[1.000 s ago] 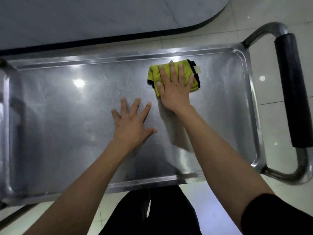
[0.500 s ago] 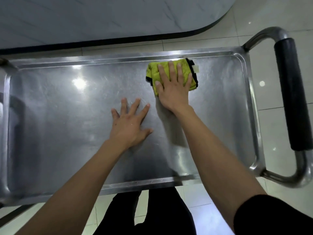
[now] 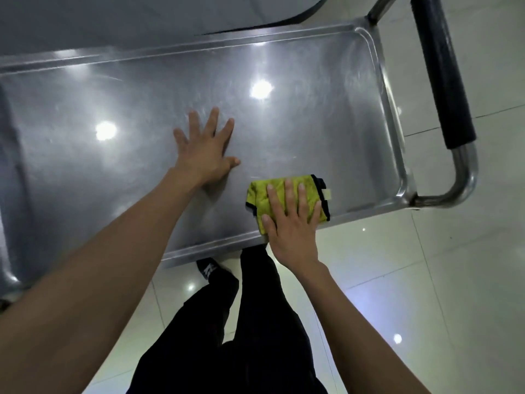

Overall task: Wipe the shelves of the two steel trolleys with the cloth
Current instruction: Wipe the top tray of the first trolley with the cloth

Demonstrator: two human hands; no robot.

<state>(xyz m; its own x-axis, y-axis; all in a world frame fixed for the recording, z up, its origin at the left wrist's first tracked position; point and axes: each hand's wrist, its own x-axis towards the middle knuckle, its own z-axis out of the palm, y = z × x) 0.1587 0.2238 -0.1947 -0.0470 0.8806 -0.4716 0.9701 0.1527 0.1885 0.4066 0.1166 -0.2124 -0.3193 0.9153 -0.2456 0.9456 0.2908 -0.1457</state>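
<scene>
The top shelf of a steel trolley (image 3: 326, 69) fills most of the head view, shiny, with a raised rim. A folded yellow cloth with black edging (image 3: 257, 194) lies on the shelf near its front right corner. My right hand (image 3: 289, 220) presses flat on the cloth with straight fingers, its heel over the front rim. My left hand (image 3: 206, 149) rests flat on the bare steel in the middle of the shelf, fingers spread. Only this one trolley is in view.
The trolley's handle (image 3: 443, 81), a steel tube with a black grip, stands off the right end. A grey rounded counter (image 3: 142, 15) lies beyond the far rim. Glossy white floor tiles (image 3: 426, 280) and my dark trousers and a shoe (image 3: 208, 270) are below.
My right hand has dragged the cloth from the far rim toward me to the front right of the shelf. My left hand stays flat on the steel. The view has swung left.
</scene>
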